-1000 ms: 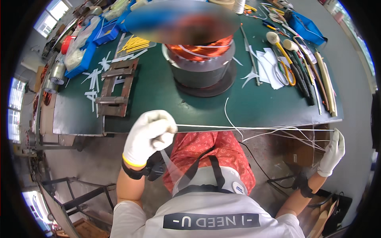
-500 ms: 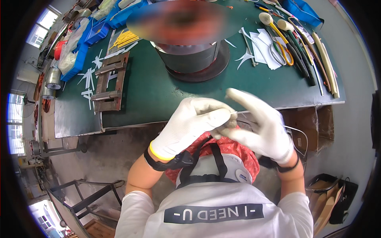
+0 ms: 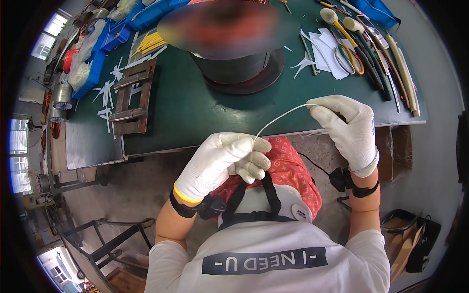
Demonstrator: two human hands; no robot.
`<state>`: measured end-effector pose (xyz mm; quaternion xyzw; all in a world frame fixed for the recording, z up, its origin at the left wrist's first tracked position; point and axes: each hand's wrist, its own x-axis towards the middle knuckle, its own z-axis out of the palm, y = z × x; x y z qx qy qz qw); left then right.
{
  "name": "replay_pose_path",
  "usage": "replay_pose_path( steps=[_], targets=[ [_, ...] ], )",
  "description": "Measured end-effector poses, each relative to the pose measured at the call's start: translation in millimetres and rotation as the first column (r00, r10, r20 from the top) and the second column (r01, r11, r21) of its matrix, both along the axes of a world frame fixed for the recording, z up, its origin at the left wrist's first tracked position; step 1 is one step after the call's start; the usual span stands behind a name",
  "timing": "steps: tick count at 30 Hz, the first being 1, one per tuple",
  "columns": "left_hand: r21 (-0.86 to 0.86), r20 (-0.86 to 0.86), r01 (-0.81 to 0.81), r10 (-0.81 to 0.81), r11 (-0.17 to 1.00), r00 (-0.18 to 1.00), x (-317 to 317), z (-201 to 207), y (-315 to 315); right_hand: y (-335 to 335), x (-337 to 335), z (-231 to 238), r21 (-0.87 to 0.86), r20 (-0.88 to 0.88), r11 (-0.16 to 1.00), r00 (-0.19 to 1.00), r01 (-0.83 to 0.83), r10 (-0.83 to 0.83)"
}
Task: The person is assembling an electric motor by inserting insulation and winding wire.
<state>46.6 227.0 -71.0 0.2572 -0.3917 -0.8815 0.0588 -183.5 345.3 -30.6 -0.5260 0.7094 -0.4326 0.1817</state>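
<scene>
A thin white cord (image 3: 280, 116) bows upward between my two gloved hands, just in front of the table's near edge. One end sits pinched between the thumb and fingers of my left hand (image 3: 225, 157), which is closed on it. The other end is gripped by the fingertips of my right hand (image 3: 346, 128), held higher and over the table edge. Beyond them stands a dark grey cylindrical part (image 3: 229, 68) on a round dark base (image 3: 249, 88); its top is blurred.
On the green table (image 3: 181, 117), a brown metal frame (image 3: 132, 100) lies left beside white strips (image 3: 105, 93) and yellow sticks (image 3: 149, 44). Blue bins (image 3: 93, 73) line the far left. Mallets (image 3: 337, 27), scissors (image 3: 355, 61) and rods (image 3: 403, 73) lie at the right.
My hands have moved apart, the right going up and to the right, the left slightly down and left. The white cord now shows stretched between them in an arc.
</scene>
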Motion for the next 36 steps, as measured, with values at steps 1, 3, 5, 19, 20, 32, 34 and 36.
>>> replay_pose_path(
  steps=[1,3,5,19,20,32,34,36],
  targets=[
    [0.0,-0.001,-0.002,0.002,1.0,1.0,0,0,1,2,-3,-3,0.032,-0.003,0.999,1.0,0.001,-0.001],
    [-0.016,-0.017,-0.041,0.041,0.999,0.999,2,-2,1,5,-9,-10,-0.04,-0.033,0.999,0.999,0.028,-0.029],
    [-0.007,-0.032,-0.071,0.07,0.997,0.997,2,-4,1,5,-10,-20,0.017,-0.024,0.996,0.996,0.083,-0.082],
    [-0.948,-0.146,-0.149,-0.029,-0.282,0.989,-34,-29,10,29,35,-26,0.007,0.303,0.947,0.903,-0.321,0.304],
    [-0.945,-0.136,-0.141,-0.038,-0.295,0.99,-32,-29,10,28,34,-25,-0.013,0.291,0.933,0.891,-0.361,0.349],
    [-0.728,-0.19,-0.337,0.296,0.597,0.936,-19,-19,17,26,42,-33,-0.037,0.184,0.988,0.97,-0.152,0.157],
    [-0.609,-0.176,-0.338,0.293,0.717,0.94,-15,-16,16,27,41,-36,0.062,0.275,0.991,0.957,-0.115,0.094],
    [-0.656,-0.237,-0.346,0.252,0.671,0.938,-13,-12,13,29,39,-38,0.049,0.357,0.993,0.93,-0.112,0.087]
  ],
)
